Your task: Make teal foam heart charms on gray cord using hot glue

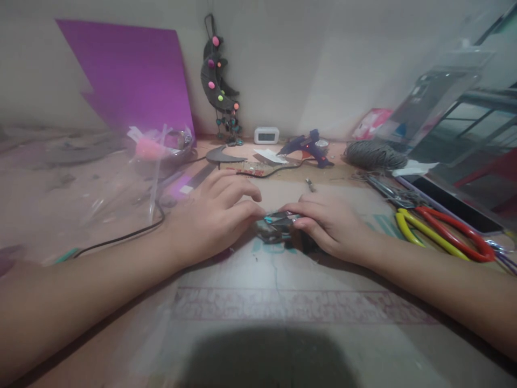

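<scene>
Right fingers point(302, 208) pinch the small dark piece point(281, 221) beside left fingers point(244, 212), whose grip's unclear.

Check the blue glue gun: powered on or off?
On, apparently: the glue gun shows a lit red light on its body. Cannot tell if it's hot.

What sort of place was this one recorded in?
Probably a craft table against a wall: a glue gun, a ball of grey yarn and red-handled scissors lie on it.
</scene>
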Demonstrator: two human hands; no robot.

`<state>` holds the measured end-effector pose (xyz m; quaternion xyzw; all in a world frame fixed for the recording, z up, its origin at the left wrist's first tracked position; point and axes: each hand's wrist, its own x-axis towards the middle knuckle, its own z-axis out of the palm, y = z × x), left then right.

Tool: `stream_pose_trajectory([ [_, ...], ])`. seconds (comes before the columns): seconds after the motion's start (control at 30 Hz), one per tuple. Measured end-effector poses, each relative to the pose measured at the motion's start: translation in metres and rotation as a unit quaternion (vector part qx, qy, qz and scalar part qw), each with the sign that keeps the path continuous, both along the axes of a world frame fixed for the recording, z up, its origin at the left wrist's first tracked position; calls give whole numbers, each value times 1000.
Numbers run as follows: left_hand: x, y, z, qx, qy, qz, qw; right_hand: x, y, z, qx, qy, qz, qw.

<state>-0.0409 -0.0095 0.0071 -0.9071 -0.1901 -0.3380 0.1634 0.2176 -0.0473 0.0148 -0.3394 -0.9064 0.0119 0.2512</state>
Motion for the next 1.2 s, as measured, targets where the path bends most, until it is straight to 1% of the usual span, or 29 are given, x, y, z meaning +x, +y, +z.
stream_pose_trajectory([
  [0.17,0,-2,1,13,18,-6,1000,-1,0,0,-4,-8,9,1000],
  [0.33,0,-4,1,21,14,-3,1000,-2,-1,0,-12,-12,11,1000],
  [0.67,1,-5,2,21,22,-4,1000,-4,-1,1,-18,-14,18,1000],
  [0.97,0,-5,2,20,20,-5,1000,-3,0,0,-31,5,19,999],
  [1.1,1,-5,2,16,18,-5,1000,-3,-1,1,-35,19,10,999],
  [1.2,1,-5,2,10,13,-7,1000,-2,-1,2,-32,41,-14,999],
])
